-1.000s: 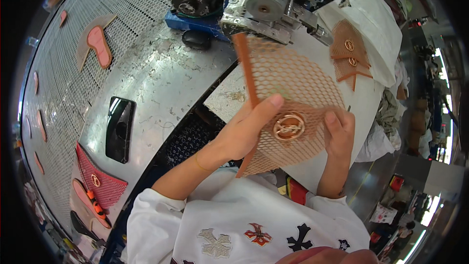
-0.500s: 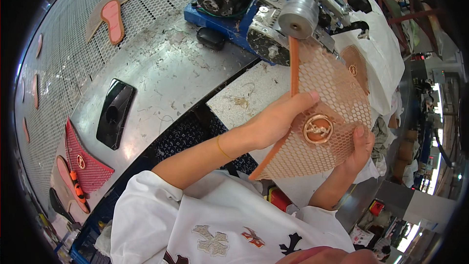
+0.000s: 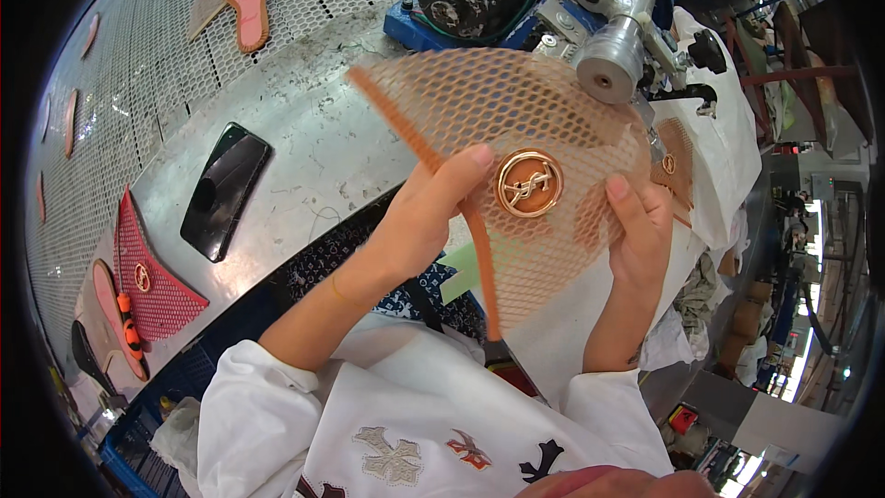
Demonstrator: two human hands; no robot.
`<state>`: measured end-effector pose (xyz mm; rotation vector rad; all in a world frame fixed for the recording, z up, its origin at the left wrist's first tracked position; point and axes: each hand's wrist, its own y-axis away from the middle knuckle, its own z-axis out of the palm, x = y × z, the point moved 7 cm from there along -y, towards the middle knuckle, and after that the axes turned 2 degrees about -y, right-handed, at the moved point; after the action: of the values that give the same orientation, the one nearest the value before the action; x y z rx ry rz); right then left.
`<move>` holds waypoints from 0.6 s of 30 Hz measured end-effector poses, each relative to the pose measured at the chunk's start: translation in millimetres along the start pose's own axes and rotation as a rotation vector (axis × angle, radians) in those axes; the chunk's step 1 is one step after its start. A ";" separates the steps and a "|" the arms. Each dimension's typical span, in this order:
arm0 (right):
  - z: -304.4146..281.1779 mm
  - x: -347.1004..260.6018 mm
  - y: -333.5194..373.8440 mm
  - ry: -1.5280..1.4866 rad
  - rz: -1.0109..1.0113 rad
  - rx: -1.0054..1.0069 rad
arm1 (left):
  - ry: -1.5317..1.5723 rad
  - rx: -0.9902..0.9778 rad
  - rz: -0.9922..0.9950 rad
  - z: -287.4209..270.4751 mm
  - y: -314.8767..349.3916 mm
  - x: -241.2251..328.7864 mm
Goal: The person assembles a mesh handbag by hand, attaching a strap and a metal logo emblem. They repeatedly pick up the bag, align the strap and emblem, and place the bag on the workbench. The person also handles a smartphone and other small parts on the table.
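Observation:
A tan mesh shoe upper is spread between my two hands, its orange bound edge on the left side. A round gold ornament with an orange centre sits in its middle. My left hand pinches the bound edge, thumb on top and the other fingers mostly hidden beneath. On the other side, my right hand grips the mesh with the thumb on its face. The upper is apart from the pressing machine's metal roller, just beyond it.
Left on the metal bench lie a black phone, a red mesh upper and an orange-black tool. A pink insole rests on the perforated surface. Another tan mesh piece lies at the right of the machine.
Both hands have drawn the mesh upper away from the roller and to the left. It is now turned, its bound edge slanting from upper left down toward me.

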<state>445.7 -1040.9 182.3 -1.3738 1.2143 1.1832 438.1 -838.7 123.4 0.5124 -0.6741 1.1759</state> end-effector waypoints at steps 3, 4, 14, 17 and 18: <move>-1.4 5.2 -3.1 0.000 0.029 -0.072 | -0.178 0.062 0.129 6.1 24.7 -4.5; -3.6 5.6 -2.8 0.004 0.039 -0.083 | -0.259 0.092 0.181 9.3 32.3 -6.0; -24.9 -3.9 9.7 -0.051 0.145 -0.152 | -0.229 -0.096 0.168 47.2 50.2 -35.1; -26.7 4.0 13.8 -0.025 0.121 -0.148 | -0.264 -0.010 0.179 40.8 51.3 -33.8; -25.0 4.4 15.6 0.004 0.124 -0.151 | -0.293 0.001 0.176 40.9 49.4 -32.9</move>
<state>432.4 -1067.4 180.1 -1.4284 1.2481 1.3835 375.0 -872.9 129.6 0.6436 -0.9861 1.2779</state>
